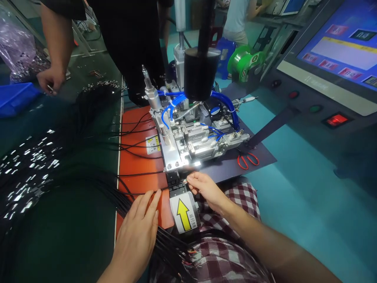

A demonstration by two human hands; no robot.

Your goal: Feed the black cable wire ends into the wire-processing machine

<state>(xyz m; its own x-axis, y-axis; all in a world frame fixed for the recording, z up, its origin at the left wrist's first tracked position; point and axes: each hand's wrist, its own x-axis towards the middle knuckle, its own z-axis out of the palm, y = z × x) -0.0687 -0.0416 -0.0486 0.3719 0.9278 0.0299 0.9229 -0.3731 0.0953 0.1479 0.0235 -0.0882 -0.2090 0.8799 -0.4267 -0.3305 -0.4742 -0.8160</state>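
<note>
A thin black cable (167, 188) runs across the orange plate (144, 165) to the near end of the machine's black track. My right hand (204, 188) pinches this cable at its end, where a small shiny tip shows by the fingers. Farther back along the same cable lies my left hand (140, 222), its fingers stretched out and their tips touching the cable. Beside both hands stands the machine (200, 137) with metal cylinders and blue air tubes. Just below the pinched end is a white label with a yellow arrow (184, 214).
Several black cables (173, 247) with bare coloured wires rest over my checkered lap. More cables (82, 114) cover the dark table at left. Red-handled scissors (248, 161) lie on the machine's base. A control screen (344, 47) stands right; a co-worker's hand (52, 80) is across the table.
</note>
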